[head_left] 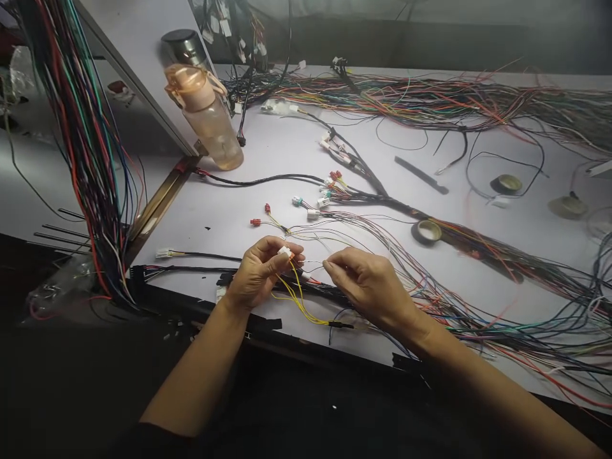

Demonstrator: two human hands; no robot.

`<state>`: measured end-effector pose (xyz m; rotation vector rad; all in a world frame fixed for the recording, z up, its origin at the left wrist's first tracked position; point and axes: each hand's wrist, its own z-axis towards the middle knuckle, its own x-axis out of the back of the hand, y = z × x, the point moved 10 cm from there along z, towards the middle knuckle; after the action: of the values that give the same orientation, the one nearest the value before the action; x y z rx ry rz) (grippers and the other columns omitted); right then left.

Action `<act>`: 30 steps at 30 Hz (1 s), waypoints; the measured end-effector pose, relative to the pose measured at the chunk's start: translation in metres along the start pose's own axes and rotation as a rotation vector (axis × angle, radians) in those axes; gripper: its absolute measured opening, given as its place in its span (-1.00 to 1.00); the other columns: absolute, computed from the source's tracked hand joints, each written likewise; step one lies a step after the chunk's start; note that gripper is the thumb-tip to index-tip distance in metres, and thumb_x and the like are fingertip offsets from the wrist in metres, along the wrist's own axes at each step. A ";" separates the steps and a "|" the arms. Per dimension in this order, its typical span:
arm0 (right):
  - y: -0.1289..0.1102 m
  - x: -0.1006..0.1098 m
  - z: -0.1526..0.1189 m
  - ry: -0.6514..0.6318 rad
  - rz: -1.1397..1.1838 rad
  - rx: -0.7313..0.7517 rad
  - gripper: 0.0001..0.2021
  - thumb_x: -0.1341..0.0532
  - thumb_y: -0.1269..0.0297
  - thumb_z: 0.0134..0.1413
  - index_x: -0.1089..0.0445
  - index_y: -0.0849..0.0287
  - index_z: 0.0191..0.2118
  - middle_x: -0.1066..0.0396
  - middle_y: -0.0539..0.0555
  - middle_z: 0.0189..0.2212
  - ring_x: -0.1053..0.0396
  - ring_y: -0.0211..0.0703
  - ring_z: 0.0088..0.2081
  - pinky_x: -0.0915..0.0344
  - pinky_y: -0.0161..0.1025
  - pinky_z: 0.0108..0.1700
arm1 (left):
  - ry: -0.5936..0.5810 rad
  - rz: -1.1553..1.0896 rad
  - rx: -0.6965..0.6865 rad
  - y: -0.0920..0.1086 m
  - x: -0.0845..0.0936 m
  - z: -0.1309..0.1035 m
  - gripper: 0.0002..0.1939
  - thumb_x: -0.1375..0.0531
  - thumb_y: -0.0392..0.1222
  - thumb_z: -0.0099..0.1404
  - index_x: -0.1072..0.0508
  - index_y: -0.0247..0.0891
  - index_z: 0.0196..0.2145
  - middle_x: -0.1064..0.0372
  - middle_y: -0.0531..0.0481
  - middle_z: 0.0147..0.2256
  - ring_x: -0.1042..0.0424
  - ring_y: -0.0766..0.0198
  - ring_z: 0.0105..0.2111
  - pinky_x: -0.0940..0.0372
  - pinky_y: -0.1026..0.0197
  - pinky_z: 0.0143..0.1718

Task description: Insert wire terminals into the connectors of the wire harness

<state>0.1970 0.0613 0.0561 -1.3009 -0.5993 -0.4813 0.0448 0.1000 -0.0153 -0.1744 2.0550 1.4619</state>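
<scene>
My left hand (261, 271) is closed around a small white connector (285, 251) with an orange part, pinched between thumb and fingers. Several yellow wires (299, 303) hang from it and run down to a black-taped section (340, 324). To the right, my right hand (366, 280) pinches a thin wire (314, 261) whose end points toward the left hand. That wire's tip is close to the left fingers; whether it touches the connector I cannot tell. Beyond the hands lie two red connectors (255, 222), a white connector (313, 214) and a teal one (297, 201).
A peach-capped bottle (210, 121) and a dark-lidded one stand at back left. A wire bundle (67, 127) hangs at left. Loose wires (430, 105) cover the table's back and right side. Tape rolls (427, 232) and a dark flat strip (421, 174) lie at right.
</scene>
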 end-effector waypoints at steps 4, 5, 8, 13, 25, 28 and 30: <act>0.003 -0.004 -0.003 0.000 -0.001 -0.026 -0.81 -0.14 0.30 0.19 -0.42 0.17 -0.42 -0.45 0.00 -0.49 -0.32 -0.30 -0.47 -0.19 -0.32 -0.38 | -0.026 0.021 0.000 -0.001 -0.003 0.001 -0.79 -0.40 -0.22 0.08 -0.46 -0.27 -0.35 -0.55 -0.01 -0.31 -0.54 0.25 -0.35 -0.47 0.21 -0.28; 0.005 -0.005 -0.003 0.001 -0.005 -0.035 -0.80 -0.15 0.30 0.19 -0.42 0.17 -0.43 -0.44 0.00 -0.51 -0.32 -0.30 -0.47 -0.19 -0.32 -0.38 | -0.025 0.024 0.002 -0.002 -0.003 0.001 -0.79 -0.40 -0.23 0.08 -0.45 -0.27 -0.35 -0.56 -0.01 -0.32 -0.55 0.25 -0.36 -0.47 0.21 -0.29; 0.007 -0.009 -0.004 -0.003 -0.017 -0.053 -0.81 -0.16 0.28 0.19 -0.43 0.16 -0.42 -0.43 -0.01 -0.52 -0.31 -0.30 -0.48 -0.16 -0.32 -0.40 | -0.007 0.037 0.000 -0.003 -0.001 0.001 -0.77 -0.41 -0.25 0.07 -0.45 -0.27 -0.34 -0.56 -0.01 -0.32 -0.55 0.27 -0.40 -0.47 0.23 -0.31; 0.003 -0.011 -0.004 0.004 -0.050 0.004 -0.84 -0.17 0.19 0.23 -0.48 0.08 -0.22 -0.49 -0.02 -0.42 -0.36 -0.31 -0.44 -0.16 -0.33 -0.38 | -0.002 0.054 0.014 -0.004 -0.003 0.002 -0.78 -0.40 -0.24 0.07 -0.45 -0.28 -0.35 -0.56 -0.02 -0.33 -0.55 0.30 -0.42 -0.47 0.28 -0.35; 0.005 -0.016 -0.003 -0.046 -0.045 -0.049 -0.74 -0.11 0.23 0.25 -0.36 0.18 -0.45 -0.40 -0.01 -0.49 -0.26 -0.32 -0.46 -0.11 -0.32 -0.37 | -0.055 0.044 -0.024 -0.001 -0.008 0.002 -0.82 -0.37 -0.32 0.11 -0.45 -0.27 -0.33 -0.55 0.02 -0.33 -0.57 0.25 -0.35 -0.48 0.22 -0.27; 0.006 -0.018 -0.004 -0.058 -0.034 -0.056 -0.75 -0.12 0.24 0.24 -0.36 0.18 -0.45 -0.40 -0.02 -0.48 -0.26 -0.33 -0.46 -0.10 -0.32 -0.36 | -0.079 0.065 -0.032 0.000 -0.011 0.001 -0.83 -0.37 -0.32 0.11 -0.46 -0.28 -0.33 -0.55 0.00 -0.31 -0.57 0.25 -0.34 -0.48 0.23 -0.27; 0.006 -0.019 -0.005 -0.069 -0.016 -0.061 -0.76 -0.12 0.24 0.23 -0.36 0.18 -0.44 -0.40 -0.02 -0.48 -0.26 -0.33 -0.46 -0.10 -0.32 -0.36 | -0.097 0.078 -0.040 0.000 -0.012 0.000 -0.84 -0.36 -0.31 0.12 -0.47 -0.27 -0.32 -0.56 -0.01 -0.29 -0.57 0.25 -0.34 -0.48 0.23 -0.26</act>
<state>0.1871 0.0577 0.0383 -1.3758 -0.6574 -0.4726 0.0545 0.0974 -0.0086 -0.0382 1.9759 1.5288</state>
